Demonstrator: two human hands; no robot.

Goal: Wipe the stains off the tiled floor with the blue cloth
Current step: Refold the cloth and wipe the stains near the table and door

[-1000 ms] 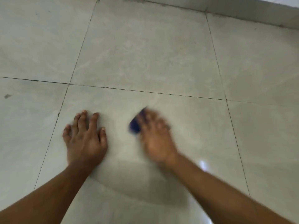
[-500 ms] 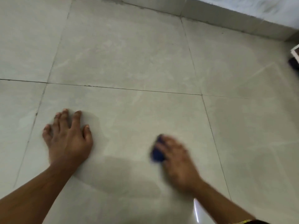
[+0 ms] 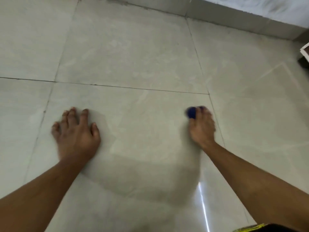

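The tiled floor (image 3: 133, 52) is pale grey-beige with dark grout lines and faint smears. My right hand (image 3: 202, 126) presses a small blue cloth (image 3: 191, 112) against the near tile, close to the grout line on its right; only a bit of the cloth shows past my fingers, and the hand is blurred. My left hand (image 3: 75, 133) lies flat on the same tile at the left, fingers spread, holding nothing.
A low wall base (image 3: 234, 22) runs along the far edge of the floor. A white-edged object with a dark foot (image 3: 304, 59) stands at the far right. A bright light streak (image 3: 203, 203) reflects off the near tile.
My right hand has swept the cloth to the right and away from me across the tile. My left hand stays planted on the floor while the view has shifted.
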